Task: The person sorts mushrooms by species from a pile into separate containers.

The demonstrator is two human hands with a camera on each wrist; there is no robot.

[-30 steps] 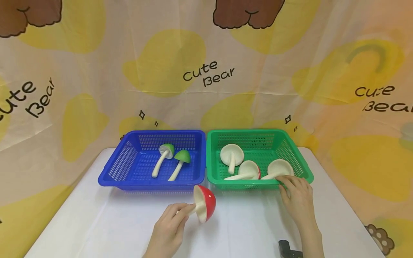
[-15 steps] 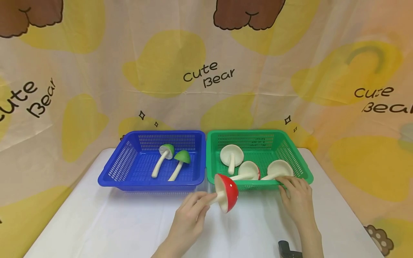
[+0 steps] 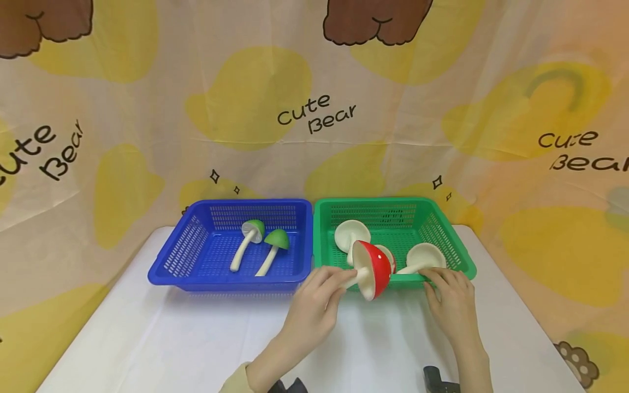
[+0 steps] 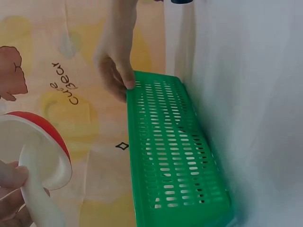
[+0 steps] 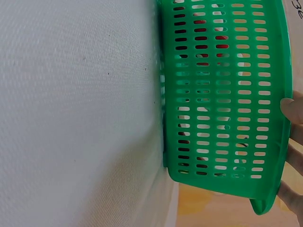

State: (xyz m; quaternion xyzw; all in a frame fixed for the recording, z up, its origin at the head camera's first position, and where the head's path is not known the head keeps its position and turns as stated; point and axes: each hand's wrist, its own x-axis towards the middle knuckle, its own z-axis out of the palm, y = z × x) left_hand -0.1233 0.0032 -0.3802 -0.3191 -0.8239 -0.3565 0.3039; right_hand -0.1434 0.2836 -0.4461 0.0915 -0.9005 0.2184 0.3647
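My left hand pinches the white stem of a red-capped toy mushroom, its cap tilted to the right. The mushroom is held at the front rim of the green basket and partly covers the mushrooms behind it. With thumb outside and fingers over the edge, my right hand grips that rim near its right corner. Inside the basket lie a white-bottomed mushroom at the left, a partly hidden red-edged mushroom, and another pale mushroom beside my right fingers.
A blue basket adjoins the green one on the left; two green-capped mushrooms lie in it. The white table extends in front. A patterned cloth hangs behind. A black object shows near my right forearm.
My left hand has carried the red mushroom rightward and up, from in front of the gap between the baskets to the green basket's front rim. My right hand stays on the rim.
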